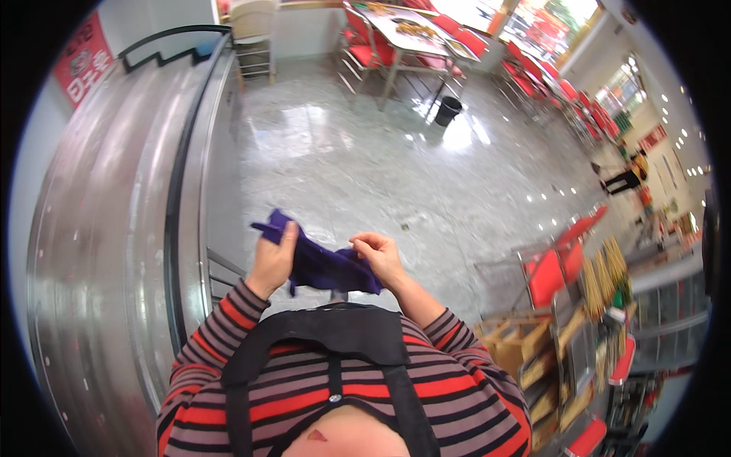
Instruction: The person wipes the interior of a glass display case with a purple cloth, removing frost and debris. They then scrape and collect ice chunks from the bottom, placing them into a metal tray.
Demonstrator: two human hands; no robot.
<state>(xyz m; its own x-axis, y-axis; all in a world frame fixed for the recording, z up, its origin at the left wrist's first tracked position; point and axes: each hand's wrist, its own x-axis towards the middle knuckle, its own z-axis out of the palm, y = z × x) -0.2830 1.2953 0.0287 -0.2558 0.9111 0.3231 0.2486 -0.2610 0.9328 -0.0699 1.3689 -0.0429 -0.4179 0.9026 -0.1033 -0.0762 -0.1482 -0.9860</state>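
A dark purple cloth [328, 265] hangs bunched between my two hands in front of my chest. My left hand [275, 257] grips its left end, with the thumb on top and a corner sticking out past the fingers. At the cloth's right end, my right hand [380, 257] pinches the fabric between thumb and fingers. The lower edge of the cloth droops above the grey floor [371, 188].
A stepped stainless-steel counter [114, 228] with a black rail runs along my left. Ahead stand a white table [411, 31], red chairs [365, 54] and a black bin [448, 110]. Wooden racks [514, 340] are at right; a person [628, 174] stands farther off.
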